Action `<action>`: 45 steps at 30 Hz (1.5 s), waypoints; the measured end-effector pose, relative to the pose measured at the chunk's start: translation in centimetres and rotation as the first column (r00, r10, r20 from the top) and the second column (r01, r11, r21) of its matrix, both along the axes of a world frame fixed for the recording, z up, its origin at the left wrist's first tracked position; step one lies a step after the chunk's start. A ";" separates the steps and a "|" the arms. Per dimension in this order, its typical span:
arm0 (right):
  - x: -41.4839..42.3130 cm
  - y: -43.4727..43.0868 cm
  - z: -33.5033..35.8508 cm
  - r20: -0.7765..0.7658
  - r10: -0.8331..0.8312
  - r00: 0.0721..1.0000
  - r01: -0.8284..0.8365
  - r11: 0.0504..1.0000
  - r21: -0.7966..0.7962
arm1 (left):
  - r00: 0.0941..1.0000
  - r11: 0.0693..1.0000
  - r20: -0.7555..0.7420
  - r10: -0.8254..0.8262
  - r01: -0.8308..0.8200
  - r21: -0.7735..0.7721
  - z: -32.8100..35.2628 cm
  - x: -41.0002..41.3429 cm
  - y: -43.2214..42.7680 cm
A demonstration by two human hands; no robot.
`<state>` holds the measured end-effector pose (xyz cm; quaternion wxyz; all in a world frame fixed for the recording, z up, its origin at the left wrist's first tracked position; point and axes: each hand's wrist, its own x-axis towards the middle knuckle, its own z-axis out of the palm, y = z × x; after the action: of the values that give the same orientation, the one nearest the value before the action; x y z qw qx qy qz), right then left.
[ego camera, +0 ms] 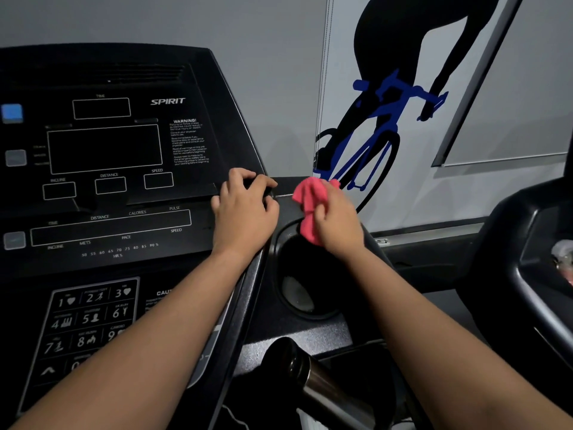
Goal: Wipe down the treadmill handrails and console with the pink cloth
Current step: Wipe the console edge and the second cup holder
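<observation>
The black treadmill console point(102, 150) fills the left half of the head view, its display panels dark. My right hand point(336, 218) grips the bunched pink cloth point(310, 200) and holds it against the console's right shoulder, just above the round cup holder point(305, 293). My left hand point(245, 209) rests on the console's right edge with its fingers curled over the ridge there, close beside the cloth. A black and metal handrail grip point(307, 377) juts up at the bottom centre, below my forearms.
A numbered keypad point(90, 318) lies low on the console at the left. A second machine's dark frame point(533, 262) stands close on the right. Behind is a grey wall with a blue cyclist graphic point(381, 119).
</observation>
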<state>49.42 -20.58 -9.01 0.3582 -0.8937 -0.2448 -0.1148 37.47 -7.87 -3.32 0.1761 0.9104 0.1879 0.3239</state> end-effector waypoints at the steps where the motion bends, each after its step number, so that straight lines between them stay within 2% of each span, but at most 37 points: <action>1: 0.1 -0.2 0.2 -0.073 -0.049 0.996 0.053 0.997 0.062 | 1.000 1.000 -0.001 -0.001 0.001 0.001 0.0 0.0 0.0; 3: 0.2 -1.3 -0.1 -0.179 -0.120 0.976 0.132 0.990 0.058 | 1.000 1.000 0.000 -0.007 0.007 0.005 -0.1 -0.1 0.1; 7: 0.1 -5.0 -1.1 -0.334 -0.252 0.908 0.244 0.968 -0.065 | 1.000 1.000 0.007 -0.007 0.006 0.011 -0.1 -0.2 0.1; 10: 0.9 -8.0 -0.2 -0.445 -0.317 0.838 0.234 0.944 -0.231 | 1.000 1.000 0.007 0.001 -0.002 0.018 -0.1 -0.1 0.0; 12: 1.3 -9.3 0.9 -0.414 -0.368 0.833 0.245 0.915 -0.320 | 1.000 0.999 -0.017 0.011 -0.010 0.040 -0.1 0.0 0.0; 13: 1.6 -9.7 1.5 -0.384 -0.401 0.832 0.295 0.905 -0.307 | 0.999 0.999 -0.031 0.016 -0.014 0.050 -0.2 0.0 0.0; 16: 2.3 -8.9 3.4 -0.265 -0.438 0.859 0.441 0.896 -0.050 | 0.999 0.998 -0.049 0.020 -0.017 0.052 -0.2 0.3 0.1; 18: 2.8 -6.8 4.7 -0.162 -0.356 0.920 0.377 0.918 0.122 | 0.999 0.999 -0.051 0.020 -0.017 0.049 -0.2 0.4 0.1; 20: 2.8 -4.0 5.2 -0.104 -0.207 0.973 0.223 0.959 0.176 | 0.998 0.999 -0.058 0.017 -0.014 0.044 -0.1 0.4 0.1; 22: 1.9 -1.0 4.1 -0.067 -0.049 0.997 0.053 0.996 0.066 | 0.998 0.999 -0.059 0.018 -0.015 0.041 -0.1 0.4 0.1; 24: 0.8 1.3 1.5 0.051 0.061 0.997 -0.052 0.986 -0.160 | 0.998 0.999 -0.052 0.028 -0.026 0.035 -0.1 0.3 0.0; 27: 0.1 1.4 -0.5 0.126 0.046 0.991 -0.015 0.971 -0.240 | 0.999 0.999 -0.042 0.029 -0.028 0.030 -0.1 0.3 -0.1; 31: 0.3 -1.0 -1.6 0.069 0.016 0.997 0.002 0.968 -0.252 | 0.999 0.999 -0.045 0.029 -0.028 0.031 0.0 0.2 0.0; 34: 0.4 -3.2 -2.1 -0.136 -0.119 0.983 0.094 0.979 -0.181 | 0.999 0.998 -0.039 0.030 -0.028 0.048 -0.1 0.2 0.0; 36: 0.8 -4.7 -2.4 -0.260 -0.182 0.948 0.133 0.971 -0.197 | 0.999 0.997 -0.029 0.037 -0.035 0.071 -0.2 0.1 0.0; 38: 1.2 -5.7 -3.0 -0.332 -0.219 0.918 0.149 0.963 -0.223 | 0.999 0.986 0.009 0.044 -0.044 0.162 -0.5 0.0 -0.3; 41: 0.9 -5.7 -3.0 -0.352 -0.263 0.898 0.203 0.959 -0.197 | 0.997 0.964 0.054 0.048 -0.060 0.260 -0.7 -0.1 -0.5; 45: 0.2 -3.5 -1.8 -0.244 -0.290 0.926 0.266 0.956 -0.126 | 0.998 0.981 0.016 0.067 -0.068 0.183 -0.7 0.1 -0.4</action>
<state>49.66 -24.04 -10.77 0.3264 -0.9418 -0.0715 -0.0354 37.52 -8.24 -3.99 0.0811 0.9142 0.1871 0.3502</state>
